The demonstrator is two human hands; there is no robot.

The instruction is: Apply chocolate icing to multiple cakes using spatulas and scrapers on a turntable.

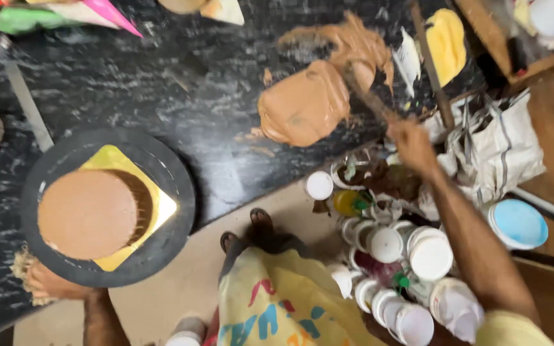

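Right hand [411, 142]: clenched on 1 long spatula [365, 95], blade buried in the tan icing mound [306, 109] on the black counter [161, 77], angled to scoop. Left hand [49, 282]: under the turntable [107, 205] rim, grip hidden, likely steadying. On it: 1 brown cake [88, 214] on a yellow board [161, 208]. Beside: white tubs [405, 256].

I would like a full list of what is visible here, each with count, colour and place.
cake: one, brown, on turntable, left
board: one, yellow, under cake
turntable: one, black, counter edge
icing mound: one, tan, on counter, upper middle
spatula: one, smeared, in icing
counter: one, black marbled
tubs: many, white lids, lower right
plate: one, pale blue, right
left hand: at turntable edge
right hand: gripping spatula
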